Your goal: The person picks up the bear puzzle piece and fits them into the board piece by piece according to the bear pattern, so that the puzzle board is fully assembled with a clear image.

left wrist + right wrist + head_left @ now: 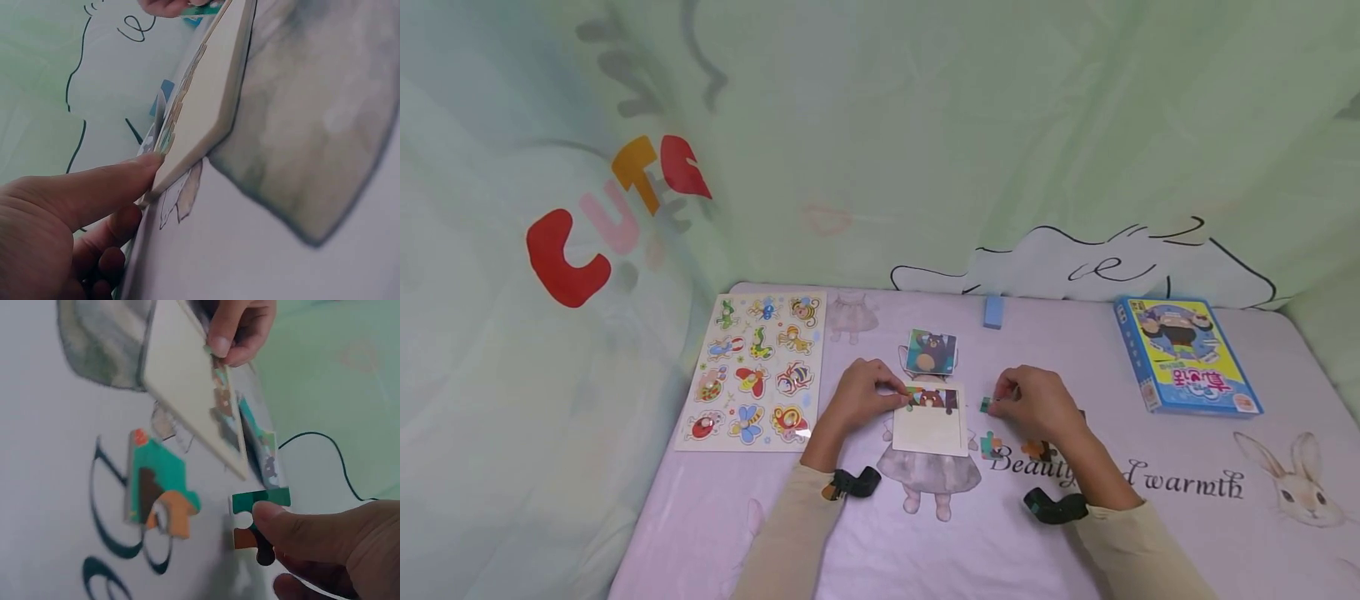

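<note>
Left hand (860, 395) pinches the puzzle tray (927, 432) by its left edge, apparently to steady it, while right hand (1037, 403) pinches a puzzle piece (275, 498) just right of it, the picture card (931, 352) lying beyond, presumably for reference.

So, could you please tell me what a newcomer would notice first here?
Probably the pale rectangular puzzle board, below centre in the head view. Just right of it, the right hand pinches a green and orange puzzle piece. Farther right lies a bright blue and yellow rectangular box.
</note>
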Action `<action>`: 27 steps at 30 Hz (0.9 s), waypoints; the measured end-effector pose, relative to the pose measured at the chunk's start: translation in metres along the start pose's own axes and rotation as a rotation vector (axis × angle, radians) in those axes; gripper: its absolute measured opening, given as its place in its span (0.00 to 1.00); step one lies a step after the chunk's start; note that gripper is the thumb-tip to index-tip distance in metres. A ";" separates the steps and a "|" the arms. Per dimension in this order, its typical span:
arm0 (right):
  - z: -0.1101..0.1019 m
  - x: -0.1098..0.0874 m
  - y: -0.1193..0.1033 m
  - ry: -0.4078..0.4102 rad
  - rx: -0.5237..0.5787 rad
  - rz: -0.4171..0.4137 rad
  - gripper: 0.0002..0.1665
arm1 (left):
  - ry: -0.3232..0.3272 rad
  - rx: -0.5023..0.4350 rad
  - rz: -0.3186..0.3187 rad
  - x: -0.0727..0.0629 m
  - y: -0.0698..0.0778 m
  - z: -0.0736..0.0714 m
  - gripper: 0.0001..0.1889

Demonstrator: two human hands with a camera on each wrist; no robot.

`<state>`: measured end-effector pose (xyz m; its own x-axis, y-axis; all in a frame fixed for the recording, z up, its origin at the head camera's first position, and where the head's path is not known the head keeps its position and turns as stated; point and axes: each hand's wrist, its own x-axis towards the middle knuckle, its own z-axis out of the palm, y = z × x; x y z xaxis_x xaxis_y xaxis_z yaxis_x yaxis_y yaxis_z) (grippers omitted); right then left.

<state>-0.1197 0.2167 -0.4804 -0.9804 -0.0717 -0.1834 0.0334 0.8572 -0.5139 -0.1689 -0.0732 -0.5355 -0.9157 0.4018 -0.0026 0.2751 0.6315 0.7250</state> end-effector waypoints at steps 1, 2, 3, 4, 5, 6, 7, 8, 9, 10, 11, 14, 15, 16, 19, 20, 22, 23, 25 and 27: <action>0.000 0.000 -0.001 -0.007 0.006 -0.006 0.10 | 0.001 -0.002 0.001 0.000 0.000 0.000 0.05; -0.001 0.000 -0.003 -0.013 0.014 -0.016 0.10 | 0.001 -0.004 0.002 0.000 -0.001 0.000 0.05; -0.001 0.000 -0.004 -0.019 0.024 -0.023 0.10 | 0.002 -0.003 0.004 0.000 -0.001 0.000 0.05; -0.001 0.000 -0.006 -0.027 0.038 -0.028 0.10 | 0.003 -0.002 0.008 -0.001 -0.001 0.000 0.05; -0.001 0.000 -0.009 -0.035 0.054 -0.036 0.10 | 0.002 -0.003 0.011 0.000 -0.001 0.000 0.05; 0.000 0.001 -0.011 -0.044 0.067 -0.048 0.10 | 0.003 0.000 0.016 0.000 -0.001 0.000 0.05; 0.002 0.001 -0.013 -0.055 0.084 -0.060 0.10 | 0.004 0.003 0.023 0.000 -0.001 0.000 0.05; 0.004 0.002 -0.016 -0.064 0.102 -0.068 0.10 | 0.004 0.007 0.028 0.000 -0.001 -0.001 0.04; 0.007 0.002 -0.019 -0.073 0.119 -0.075 0.10 | 0.005 0.012 0.034 0.000 -0.001 -0.001 0.04; 0.010 0.002 -0.022 -0.084 0.134 -0.087 0.09 | 0.004 0.016 0.039 0.000 -0.001 -0.001 0.04; 0.013 0.003 -0.025 -0.094 0.148 -0.104 0.08 | 0.003 0.020 0.041 0.000 -0.001 -0.001 0.04; 0.022 0.003 -0.033 -0.118 0.179 -0.153 0.06 | -0.004 0.025 0.044 0.000 -0.001 -0.002 0.05; 0.025 0.003 -0.036 -0.124 0.192 -0.173 0.05 | -0.005 0.026 0.045 0.000 0.000 -0.002 0.05; 0.027 0.004 -0.038 -0.129 0.200 -0.188 0.05 | -0.007 0.026 0.044 0.000 0.000 -0.002 0.05; 0.034 0.005 -0.043 -0.137 0.232 -0.214 0.06 | -0.010 0.029 0.049 0.000 -0.001 -0.003 0.05; 0.036 0.005 -0.045 -0.141 0.243 -0.222 0.06 | -0.011 0.030 0.052 0.000 -0.001 -0.003 0.05; 0.039 0.007 -0.047 -0.142 0.261 -0.221 0.08 | -0.012 0.033 0.059 0.001 -0.001 -0.003 0.06; 0.041 0.007 -0.048 -0.142 0.269 -0.218 0.08 | -0.011 0.034 0.061 0.001 -0.001 -0.003 0.06; 0.043 0.009 -0.049 -0.137 0.277 -0.205 0.08 | -0.012 0.034 0.063 0.001 -0.002 -0.003 0.06; 0.046 0.009 -0.051 -0.129 0.288 -0.197 0.07 | -0.011 0.035 0.065 0.001 -0.002 -0.003 0.06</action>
<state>-0.1218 0.1490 -0.4942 -0.9417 -0.3000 -0.1523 -0.0820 0.6436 -0.7610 -0.1713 -0.0759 -0.5347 -0.8925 0.4497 0.0357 0.3439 0.6270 0.6990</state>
